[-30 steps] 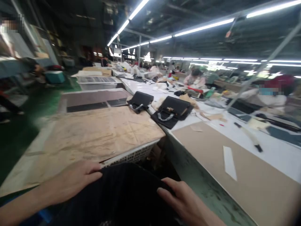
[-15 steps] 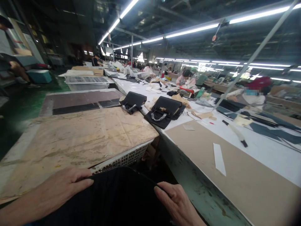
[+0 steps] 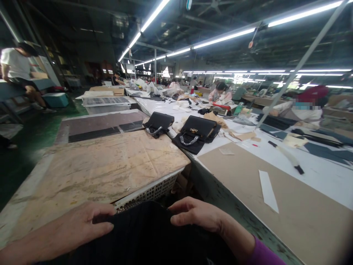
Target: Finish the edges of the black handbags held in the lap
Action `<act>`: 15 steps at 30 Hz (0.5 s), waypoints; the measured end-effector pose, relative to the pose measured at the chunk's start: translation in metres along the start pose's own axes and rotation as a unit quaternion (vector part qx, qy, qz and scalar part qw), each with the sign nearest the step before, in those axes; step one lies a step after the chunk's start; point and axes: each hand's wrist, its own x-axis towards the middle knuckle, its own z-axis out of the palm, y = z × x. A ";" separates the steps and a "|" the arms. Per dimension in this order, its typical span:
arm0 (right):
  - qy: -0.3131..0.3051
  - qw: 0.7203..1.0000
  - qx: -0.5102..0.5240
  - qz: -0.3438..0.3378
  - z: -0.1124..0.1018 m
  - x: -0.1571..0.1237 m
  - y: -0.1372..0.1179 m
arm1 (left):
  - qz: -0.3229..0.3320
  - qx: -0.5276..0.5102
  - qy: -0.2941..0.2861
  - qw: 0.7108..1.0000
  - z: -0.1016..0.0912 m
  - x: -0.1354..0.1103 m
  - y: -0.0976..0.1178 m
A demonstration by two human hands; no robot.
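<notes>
- A black ribbed piece [image 3: 146, 235] lies at the near edge of the scene, between the person's two hands and close to the body.
- The left hand [image 3: 74, 230] rests on the piece's left edge, with the fingers curled over its top rim and the thumb below, so it pinches the dark material lightly.
- The right hand [image 3: 198, 215] sits on the piece's far right corner, fingers bent and pressed onto the top edge; the thumb lies along the front. It grips the edge, though how firmly cannot be told.
- A purple sleeve [image 3: 261, 254] shows at the right wrist.
- Just beyond the piece is a white perforated basket [image 3: 150, 189], covered by a creased brown paper sheet [image 3: 104, 165].
- To the right, a brown board [image 3: 275, 198] carries a white strip [image 3: 268, 190].
- Farther off, two black handbags [image 3: 197, 130] with metal chain handles stand on the long white table [image 3: 325, 176].
</notes>
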 end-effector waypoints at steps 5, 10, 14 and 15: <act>-0.012 1.000 0.010 -0.009 0.000 0.014 0.010 | 0.027 -0.100 -0.073 0.992 -0.004 0.023 0.025; -0.017 0.999 0.043 -0.027 -0.004 0.005 0.019 | 0.101 -0.091 -0.047 0.990 0.005 0.058 0.073; -0.020 0.998 0.032 -0.043 -0.011 0.002 0.024 | 0.155 -0.062 -0.050 0.985 0.016 0.074 0.099; -0.018 0.998 0.026 -0.046 -0.012 0.002 0.026 | 0.164 -0.059 -0.055 0.983 0.018 0.077 0.102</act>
